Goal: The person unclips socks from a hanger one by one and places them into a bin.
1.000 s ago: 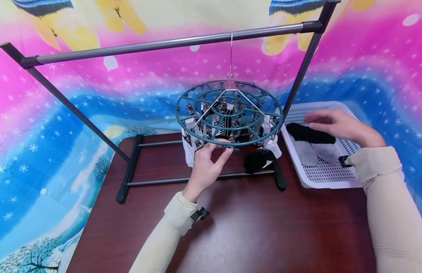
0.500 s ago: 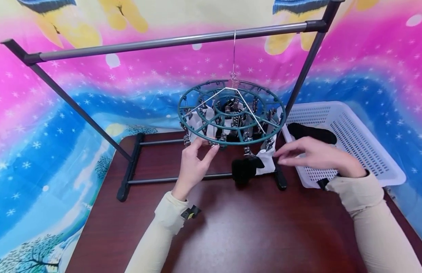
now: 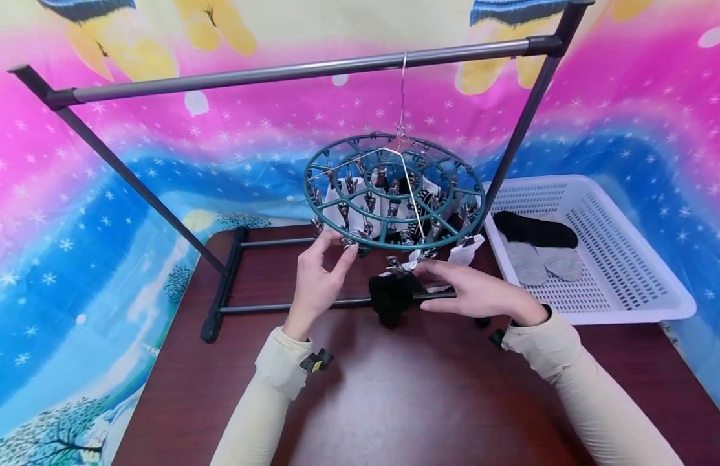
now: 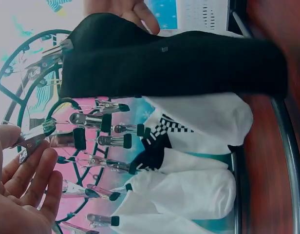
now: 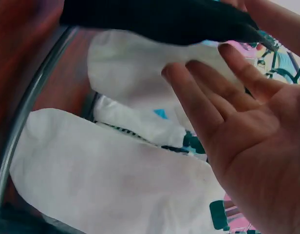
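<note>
While pinching a clip (image 4: 37, 135) between thumb and fingers of the left hand (image 3: 317, 278) at the near edge of the hanger (image 3: 389, 245), a little left of its middle, holding the right hand (image 3: 473, 291) just to the right of the black sock (image 3: 391, 296), fingers loosely straight and slightly spread. Cannot tell touching from nearly touching at those right fingertips. Clipped below the hanger's near edge, between the hands: the black sock, hanging down over the table (image 3: 394, 408). Beyond it, in the left wrist view, several white socks (image 4: 201, 192) on other clips, with a checked sock (image 4: 177, 125) among them. Under the hanger's right edge, in the head view, another white sock (image 3: 466, 251). Hooked overhead on the top bar of the rack (image 3: 249, 77): the hanger, round and green. Along the table's far edge, the rack, feet on the wood. At the table's far right corner, a white basket (image 3: 645, 312). Inside, toward the basket's far left corner, a second black sock (image 3: 534, 230); just nearer, by the left edge, grey socks (image 3: 525, 265). Behind everything, a printed cloth (image 3: 220, 149) in pink and blue. On both arms, pale sleeves (image 3: 263, 401), turned back near the wrists.
</note>
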A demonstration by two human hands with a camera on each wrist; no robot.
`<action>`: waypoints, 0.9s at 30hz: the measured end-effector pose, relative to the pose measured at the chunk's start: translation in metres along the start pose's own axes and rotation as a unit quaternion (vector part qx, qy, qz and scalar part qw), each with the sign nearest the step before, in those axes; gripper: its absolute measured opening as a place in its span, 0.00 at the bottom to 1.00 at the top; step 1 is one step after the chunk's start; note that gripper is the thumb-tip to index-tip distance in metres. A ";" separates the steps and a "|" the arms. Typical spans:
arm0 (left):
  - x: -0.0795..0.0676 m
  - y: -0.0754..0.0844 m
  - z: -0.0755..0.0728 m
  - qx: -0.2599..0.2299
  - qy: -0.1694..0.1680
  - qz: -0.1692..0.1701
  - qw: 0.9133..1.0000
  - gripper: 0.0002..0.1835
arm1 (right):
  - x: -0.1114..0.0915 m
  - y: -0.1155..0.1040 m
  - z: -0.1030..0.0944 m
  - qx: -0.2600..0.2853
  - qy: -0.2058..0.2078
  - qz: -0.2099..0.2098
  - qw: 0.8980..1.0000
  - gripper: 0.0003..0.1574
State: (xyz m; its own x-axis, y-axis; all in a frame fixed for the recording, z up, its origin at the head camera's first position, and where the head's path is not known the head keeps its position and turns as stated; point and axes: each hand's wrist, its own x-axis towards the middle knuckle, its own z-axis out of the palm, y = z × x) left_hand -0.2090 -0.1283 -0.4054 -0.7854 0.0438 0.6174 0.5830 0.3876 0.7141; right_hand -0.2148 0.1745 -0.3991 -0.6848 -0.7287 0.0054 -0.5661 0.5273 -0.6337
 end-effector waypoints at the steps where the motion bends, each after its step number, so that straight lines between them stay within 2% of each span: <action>1: 0.000 -0.001 -0.001 0.002 0.002 -0.001 1.000 0.10 | 0.002 -0.001 0.002 0.002 0.001 0.006 1.000 0.43; 5: 0.001 -0.003 -0.003 0.005 0.009 -0.003 1.000 0.11 | 0.007 -0.002 0.009 0.011 -0.017 0.002 1.000 0.49; 8: 0.001 -0.005 -0.005 0.009 0.009 -0.005 1.000 0.12 | 0.009 0.001 0.015 -0.012 -0.016 -0.020 1.000 0.48; 10: 0.001 -0.006 -0.006 0.011 0.007 -0.007 1.000 0.12 | 0.010 0.002 0.018 -0.030 0.011 -0.034 0.999 0.44; 13: 0.001 -0.007 -0.008 0.016 0.007 -0.010 1.000 0.13 | 0.012 0.003 0.021 -0.026 0.068 -0.046 0.996 0.37; 16: 0.001 -0.007 -0.009 0.014 0.008 -0.010 1.000 0.13 | 0.011 0.005 0.024 -0.003 0.098 -0.033 0.995 0.32; 22: 0.000 -0.006 -0.010 0.020 0.008 -0.014 1.000 0.14 | 0.010 0.005 0.032 0.047 0.110 0.001 0.993 0.29; 27: 0.000 -0.007 -0.011 0.020 0.012 -0.012 1.000 0.14 | 0.008 0.007 0.033 0.150 0.113 0.027 0.982 0.26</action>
State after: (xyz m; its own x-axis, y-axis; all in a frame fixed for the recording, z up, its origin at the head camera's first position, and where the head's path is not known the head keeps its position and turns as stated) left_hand -0.2105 -0.1414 -0.4065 -0.7933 0.0130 0.6086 0.5555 0.4244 0.7151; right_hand -0.2094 0.1576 -0.4295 -0.8139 -0.5695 0.1152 -0.3883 0.3856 -0.8370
